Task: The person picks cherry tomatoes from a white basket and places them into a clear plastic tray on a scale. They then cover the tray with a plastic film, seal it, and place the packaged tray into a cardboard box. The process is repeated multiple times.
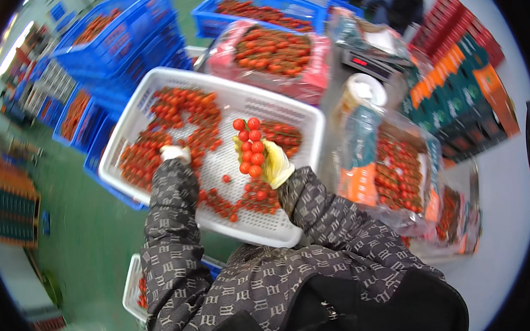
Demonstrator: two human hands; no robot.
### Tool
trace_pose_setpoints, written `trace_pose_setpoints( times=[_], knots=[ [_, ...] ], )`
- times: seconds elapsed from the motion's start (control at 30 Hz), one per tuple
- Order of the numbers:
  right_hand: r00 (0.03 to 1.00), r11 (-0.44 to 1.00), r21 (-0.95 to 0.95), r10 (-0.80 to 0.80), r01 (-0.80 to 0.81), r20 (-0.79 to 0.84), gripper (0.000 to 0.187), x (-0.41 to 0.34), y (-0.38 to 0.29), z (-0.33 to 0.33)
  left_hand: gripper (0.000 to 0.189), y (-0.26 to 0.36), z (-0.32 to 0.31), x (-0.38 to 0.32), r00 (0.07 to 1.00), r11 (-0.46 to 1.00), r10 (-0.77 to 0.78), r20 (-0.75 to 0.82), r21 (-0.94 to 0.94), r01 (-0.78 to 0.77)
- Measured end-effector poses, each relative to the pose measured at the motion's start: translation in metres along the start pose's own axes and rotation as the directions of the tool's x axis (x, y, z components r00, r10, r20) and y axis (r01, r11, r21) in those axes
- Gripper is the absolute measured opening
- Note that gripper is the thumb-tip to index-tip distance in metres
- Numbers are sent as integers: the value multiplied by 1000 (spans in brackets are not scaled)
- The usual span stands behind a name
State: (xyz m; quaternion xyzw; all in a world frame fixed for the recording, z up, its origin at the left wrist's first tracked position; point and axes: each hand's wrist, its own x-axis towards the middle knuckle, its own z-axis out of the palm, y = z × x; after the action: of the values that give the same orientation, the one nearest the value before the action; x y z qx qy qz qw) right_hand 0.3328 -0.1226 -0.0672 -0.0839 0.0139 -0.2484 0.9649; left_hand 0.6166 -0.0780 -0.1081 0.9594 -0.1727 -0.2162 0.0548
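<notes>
Before me is a white perforated plastic crate with heaps of cherry tomatoes on the vine inside. My right hand, in a yellow and white glove, holds up a truss of red cherry tomatoes over the middle of the crate. The tomatoes hang in two neat rows. At the left heap, my gloved left hand reaches in among the trusses; its fingers are hidden, so its grip does not show. One loose tomato lies on the crate's floor between the hands.
Beyond the crate stands a plastic-lined box of tomatoes. Blue crates are stacked at the left. To the right are a digital scale, a white tub and another lined tomato box. A person is at the far right.
</notes>
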Motion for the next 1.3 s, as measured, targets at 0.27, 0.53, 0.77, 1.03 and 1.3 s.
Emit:
trace_pose_setpoints(
  times=[0.27,0.53,0.77,1.03,1.3],
  knots=[
    [943,942,32,-332,333,-26,54,-194,-63,60,18,-48,37,94,935,890,305,-181,-295,-348],
    [786,587,-768,-589,258,-186,52,-349,-197,81,35,-34,3,-34,786,-95,613,82,-980,176],
    [883,-753,-465,-357,-465,-304,71,-381,-310,39,71,19,8,-210,361,-367,922,-140,-615,698],
    [765,-487,-794,-643,-365,42,34,-308,-178,98,66,35,-18,-264,343,-163,936,78,-767,621],
    [722,-172,-919,-675,-355,-153,37,-244,-80,134,64,111,3,-296,117,18,988,102,-822,570]
  ],
)
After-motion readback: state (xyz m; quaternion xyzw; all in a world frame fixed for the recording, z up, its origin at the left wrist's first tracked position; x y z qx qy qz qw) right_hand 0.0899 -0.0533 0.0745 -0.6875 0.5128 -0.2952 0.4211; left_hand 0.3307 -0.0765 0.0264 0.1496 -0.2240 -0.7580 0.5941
